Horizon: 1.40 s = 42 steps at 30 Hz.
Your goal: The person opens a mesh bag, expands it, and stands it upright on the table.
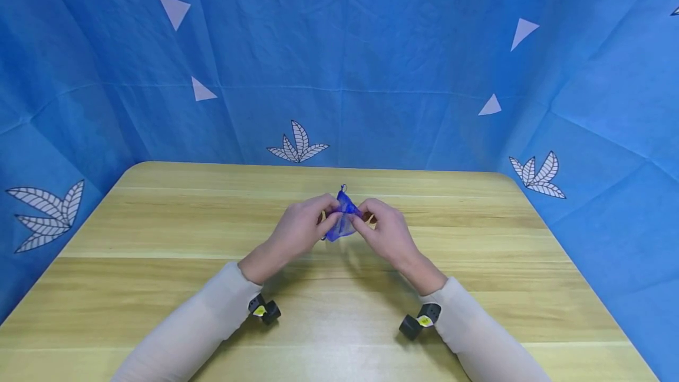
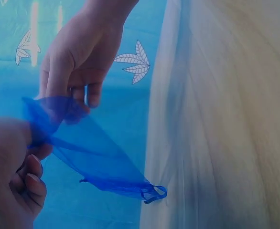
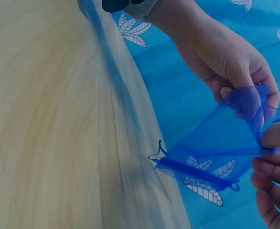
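A small sheer blue drawstring pouch (image 1: 342,230) is held up between both hands over the wooden table. My left hand (image 1: 302,224) pinches one side of it with thumb and fingers. On the other side, my right hand (image 1: 389,233) pinches it too. The left wrist view shows the pouch (image 2: 99,152) stretched out, with a drawstring loop (image 2: 155,193) at its gathered end. Thin cord ends (image 3: 159,151) stick out at the gathered edge in the right wrist view, and the thumbs and fingertips show through the sheer fabric. No contents show inside.
Beneath the hands lies a light wooden table (image 1: 339,323) with rounded far corners. A blue cloth backdrop (image 1: 371,63) with white leaf and triangle prints surrounds it. Small black wrist cameras (image 1: 272,312) hang below the pale sleeves (image 1: 201,323).
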{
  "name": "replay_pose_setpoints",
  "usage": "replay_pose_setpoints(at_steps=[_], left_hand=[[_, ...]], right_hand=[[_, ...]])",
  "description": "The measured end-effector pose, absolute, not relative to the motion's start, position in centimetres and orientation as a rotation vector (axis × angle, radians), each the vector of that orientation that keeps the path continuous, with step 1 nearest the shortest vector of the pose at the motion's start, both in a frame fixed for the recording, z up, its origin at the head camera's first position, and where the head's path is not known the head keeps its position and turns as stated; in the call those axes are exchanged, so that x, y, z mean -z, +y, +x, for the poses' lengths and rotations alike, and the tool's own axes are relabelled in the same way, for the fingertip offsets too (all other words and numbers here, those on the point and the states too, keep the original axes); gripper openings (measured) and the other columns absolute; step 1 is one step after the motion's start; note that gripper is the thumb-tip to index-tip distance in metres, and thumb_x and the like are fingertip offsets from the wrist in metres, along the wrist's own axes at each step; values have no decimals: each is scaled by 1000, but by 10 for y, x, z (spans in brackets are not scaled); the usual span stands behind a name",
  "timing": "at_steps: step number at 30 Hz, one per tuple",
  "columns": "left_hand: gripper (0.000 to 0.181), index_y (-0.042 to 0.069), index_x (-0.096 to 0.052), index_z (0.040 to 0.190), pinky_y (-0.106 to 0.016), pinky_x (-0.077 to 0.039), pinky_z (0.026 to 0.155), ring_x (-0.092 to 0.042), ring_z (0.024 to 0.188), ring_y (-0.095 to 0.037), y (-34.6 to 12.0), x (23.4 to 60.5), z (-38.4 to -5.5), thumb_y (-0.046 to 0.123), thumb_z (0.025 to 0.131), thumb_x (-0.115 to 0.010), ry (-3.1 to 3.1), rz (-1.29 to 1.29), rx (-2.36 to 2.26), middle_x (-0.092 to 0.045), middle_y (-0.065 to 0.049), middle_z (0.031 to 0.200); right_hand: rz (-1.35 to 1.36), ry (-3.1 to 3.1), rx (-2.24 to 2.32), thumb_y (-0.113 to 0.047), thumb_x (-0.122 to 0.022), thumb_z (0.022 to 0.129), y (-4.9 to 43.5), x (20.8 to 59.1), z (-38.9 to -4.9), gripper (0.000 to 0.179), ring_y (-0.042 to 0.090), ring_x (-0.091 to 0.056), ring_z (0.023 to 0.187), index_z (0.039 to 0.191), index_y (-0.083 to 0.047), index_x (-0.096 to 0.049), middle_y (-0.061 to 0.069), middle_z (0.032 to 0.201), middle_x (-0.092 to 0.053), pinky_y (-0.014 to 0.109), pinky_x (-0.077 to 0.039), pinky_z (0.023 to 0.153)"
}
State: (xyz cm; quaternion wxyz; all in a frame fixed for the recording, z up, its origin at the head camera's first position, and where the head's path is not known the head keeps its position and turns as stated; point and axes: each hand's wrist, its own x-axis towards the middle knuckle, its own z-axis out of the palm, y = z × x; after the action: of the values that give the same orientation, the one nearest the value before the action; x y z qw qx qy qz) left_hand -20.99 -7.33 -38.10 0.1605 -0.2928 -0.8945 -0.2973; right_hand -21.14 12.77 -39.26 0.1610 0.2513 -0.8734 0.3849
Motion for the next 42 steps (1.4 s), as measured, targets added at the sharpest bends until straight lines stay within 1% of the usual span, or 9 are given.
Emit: replay_pose_setpoints(at_steps=[8,12,21,24,28,31,34,39,42], left_hand=[[17,17,-63,94,-24,-42,51,-49,57,-7,-73,379,-211,33,96,-65,-2744,-752,993,-60,11,74],[11,16,-64,93,-24,-40,52,-48,57,-8,-73,380,-213,27,96,-65,-2749,-777,1025,-61,10,76],[8,14,-63,101,-26,-45,55,-51,64,-11,-72,378,-212,21,98,-62,-2727,-660,1092,-64,7,83],[8,14,-63,103,-26,-45,55,-52,64,-11,-72,377,-212,20,98,-62,-2723,-661,1100,-66,6,85],[7,15,-63,103,-26,-43,53,-51,62,-11,-74,376,-212,19,98,-63,-2729,-647,1082,-66,5,87],[7,15,-63,103,-27,-43,55,-51,64,-12,-75,376,-213,20,98,-63,-2730,-614,1077,-66,5,89],[15,15,-62,101,-27,-44,55,-51,63,-12,-75,377,-214,30,98,-63,-2759,-593,1105,-65,4,87],[47,14,-64,80,-27,-34,46,-42,50,-12,-75,379,-215,58,93,-56,-2906,-583,1262,-65,-6,70],[48,13,-66,73,-26,-26,44,-35,47,-11,-75,378,-216,56,94,-56,-2969,-617,1351,-65,-12,68]], right_hand=[[658,-2506,-1165,-11,-65,93,129,393,-213,9,12,-57,73,85,-13,-63,-5,78,-61,36,-52,72],[660,-2515,-1178,-11,-65,93,130,393,-214,6,12,-58,74,87,-12,-64,-5,79,-62,35,-52,72],[628,-2580,-1242,-29,-69,93,127,393,-214,14,12,-58,75,89,-16,-66,-8,81,-65,36,-51,68],[638,-2606,-1260,-26,-70,93,127,392,-213,12,12,-58,75,90,-15,-67,-7,82,-66,32,-50,68],[672,-2596,-1259,-15,-70,92,128,390,-213,6,12,-58,74,88,-12,-66,-4,81,-65,32,-50,68],[673,-2580,-1246,-11,-69,91,129,390,-213,8,12,-58,74,85,-11,-63,-3,79,-64,31,-50,68],[643,-2588,-1253,-12,-68,91,129,390,-213,9,13,-57,73,85,-12,-62,-3,78,-63,31,-50,67],[595,-2602,-1283,-13,-66,93,130,389,-212,10,15,-56,72,85,-11,-61,-3,78,-62,31,-49,65],[597,-2604,-1305,-14,-66,93,130,389,-212,9,15,-56,71,86,-11,-61,-2,78,-63,31,-49,63]])
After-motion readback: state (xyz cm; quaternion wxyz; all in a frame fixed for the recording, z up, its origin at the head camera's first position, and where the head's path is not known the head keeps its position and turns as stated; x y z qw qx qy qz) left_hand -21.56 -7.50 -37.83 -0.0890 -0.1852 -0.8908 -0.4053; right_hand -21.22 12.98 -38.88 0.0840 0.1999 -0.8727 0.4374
